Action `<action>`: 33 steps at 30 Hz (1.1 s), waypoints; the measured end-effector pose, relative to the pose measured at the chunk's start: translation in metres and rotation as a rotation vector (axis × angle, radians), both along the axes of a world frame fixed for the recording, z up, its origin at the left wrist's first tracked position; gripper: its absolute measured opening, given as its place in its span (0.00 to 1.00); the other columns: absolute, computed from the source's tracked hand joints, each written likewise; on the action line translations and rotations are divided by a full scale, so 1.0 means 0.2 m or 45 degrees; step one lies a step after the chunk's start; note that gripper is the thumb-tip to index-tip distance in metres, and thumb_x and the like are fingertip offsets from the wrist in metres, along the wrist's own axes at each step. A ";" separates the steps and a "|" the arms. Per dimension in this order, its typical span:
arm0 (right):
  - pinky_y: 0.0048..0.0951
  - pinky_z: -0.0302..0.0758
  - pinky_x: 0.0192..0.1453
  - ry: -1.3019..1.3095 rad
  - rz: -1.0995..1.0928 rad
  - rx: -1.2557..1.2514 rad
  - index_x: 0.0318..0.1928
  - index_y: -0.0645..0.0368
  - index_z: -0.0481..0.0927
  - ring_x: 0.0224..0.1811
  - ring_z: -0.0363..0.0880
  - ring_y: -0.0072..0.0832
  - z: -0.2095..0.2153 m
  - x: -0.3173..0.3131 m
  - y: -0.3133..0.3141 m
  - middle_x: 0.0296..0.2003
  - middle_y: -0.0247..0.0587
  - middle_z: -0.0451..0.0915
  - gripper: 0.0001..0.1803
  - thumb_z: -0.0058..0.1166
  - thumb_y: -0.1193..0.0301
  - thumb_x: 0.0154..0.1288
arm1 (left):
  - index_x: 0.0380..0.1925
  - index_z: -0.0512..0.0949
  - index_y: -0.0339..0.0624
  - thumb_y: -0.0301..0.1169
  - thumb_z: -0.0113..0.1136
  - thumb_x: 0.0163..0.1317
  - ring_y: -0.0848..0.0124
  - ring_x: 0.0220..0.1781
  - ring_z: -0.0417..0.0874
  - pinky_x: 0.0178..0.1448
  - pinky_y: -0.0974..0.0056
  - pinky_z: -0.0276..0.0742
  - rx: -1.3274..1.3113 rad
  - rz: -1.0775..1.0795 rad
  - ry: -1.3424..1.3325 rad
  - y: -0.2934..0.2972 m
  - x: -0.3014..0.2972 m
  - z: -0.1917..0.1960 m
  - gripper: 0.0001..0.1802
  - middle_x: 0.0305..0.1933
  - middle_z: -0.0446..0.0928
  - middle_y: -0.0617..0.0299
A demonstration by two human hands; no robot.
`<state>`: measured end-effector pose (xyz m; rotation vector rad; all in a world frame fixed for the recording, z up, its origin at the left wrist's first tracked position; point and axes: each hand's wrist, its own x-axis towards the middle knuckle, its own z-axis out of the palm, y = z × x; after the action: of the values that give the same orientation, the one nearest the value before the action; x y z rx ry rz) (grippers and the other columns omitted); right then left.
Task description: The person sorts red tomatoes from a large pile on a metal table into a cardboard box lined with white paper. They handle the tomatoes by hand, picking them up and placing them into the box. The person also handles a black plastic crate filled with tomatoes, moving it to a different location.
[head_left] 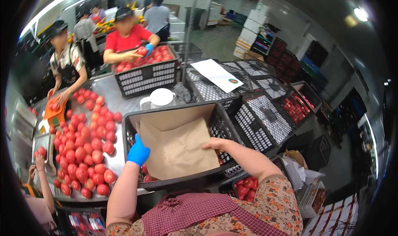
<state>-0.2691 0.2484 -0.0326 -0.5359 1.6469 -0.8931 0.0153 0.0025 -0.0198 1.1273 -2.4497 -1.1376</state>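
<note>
Steel worktable [108,87] in a lit packing room, with people at work across it. Brown paper [176,149] sits inside the black plastic crate [222,124] at the table's near edge, a crease across its far part. Its longer direction runs roughly left–right, along the crate's long sides; short ends face the two hands.

Left hand [139,151], blue glove: at the paper's left edge, just inside the crate wall, back of hand up, fingers pointing away from the wearer. Forearm comes up steeply from below. Cannot tell whether its fingers close on the sheet. Right hand [217,145], bare: reaches in over the crate's right side, forearm slanting, fingers pointing left; pinches the paper's right edge between thumb and fingers.

Tomatoes show in the crate beside the paper, at near left and by the right wrist. Left of crate: loose tomatoes [85,147] heaped on steel. Beyond: white lidded jug [161,97], then a tomato-filled crate [143,78] with a red-shirted worker [114,41] behind. Right: stacked black crates [265,116].
</note>
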 end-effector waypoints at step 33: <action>0.32 0.80 0.48 0.215 -1.057 -0.892 0.55 0.69 0.74 0.43 0.83 0.32 0.62 -0.21 1.30 0.46 0.46 0.82 0.23 0.56 0.77 0.58 | 0.64 0.68 0.41 0.40 0.52 0.71 0.74 0.31 0.81 0.32 0.71 0.78 0.770 -0.149 0.237 0.10 0.04 0.07 0.25 0.38 0.80 0.60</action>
<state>-0.3121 0.5080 0.0916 -0.3794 1.6933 -2.1260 0.0226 0.0234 -0.0055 0.9551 -2.1016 -2.0054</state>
